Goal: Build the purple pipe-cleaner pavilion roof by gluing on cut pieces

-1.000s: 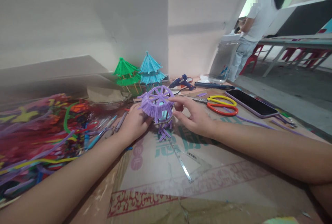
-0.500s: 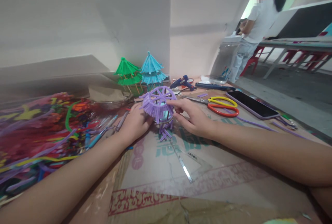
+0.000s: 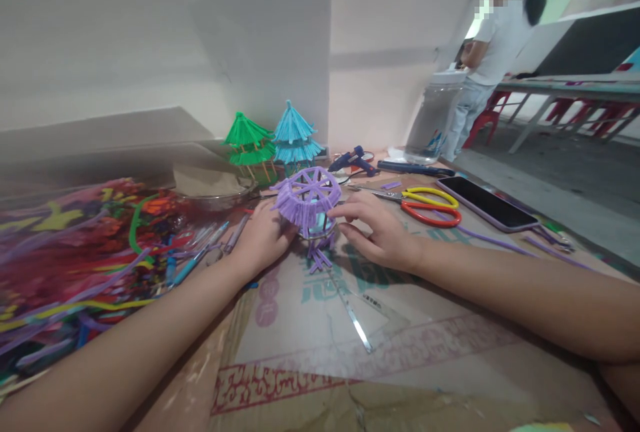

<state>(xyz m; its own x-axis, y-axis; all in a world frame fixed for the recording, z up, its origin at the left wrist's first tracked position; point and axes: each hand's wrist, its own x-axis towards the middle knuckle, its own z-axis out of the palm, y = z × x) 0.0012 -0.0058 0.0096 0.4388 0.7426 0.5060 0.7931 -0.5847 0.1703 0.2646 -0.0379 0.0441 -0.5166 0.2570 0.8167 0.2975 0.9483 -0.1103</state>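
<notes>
A small purple pavilion model (image 3: 306, 209), made of fuzzy pipe-cleaner strips, stands at the middle of the table. Its round top has spokes, and strips slope down like eaves along the left and front. My left hand (image 3: 263, 235) is closed on its left side, fingertips partly hidden behind it. Close by on the right, my right hand (image 3: 377, 229) has its index finger against the model's right edge, with a gap showing between thumb and finger. Short crossed purple strips (image 3: 320, 260) lie at the model's foot. Behind it are a green pavilion model (image 3: 249, 139) and a blue one (image 3: 295, 132).
Scissors (image 3: 431, 209), a phone (image 3: 487, 202), a glue gun (image 3: 355, 160) and a large clear jar (image 3: 434, 119) are on the right. Coloured pipe cleaners (image 3: 75, 245) heap at the left. A clear set square (image 3: 357, 325) lies in front. A person (image 3: 493, 45) stands beyond the table.
My right hand has drawn slightly right and down, its index finger moving from the model's top rim to its right edge. My left hand and the model have barely moved.
</notes>
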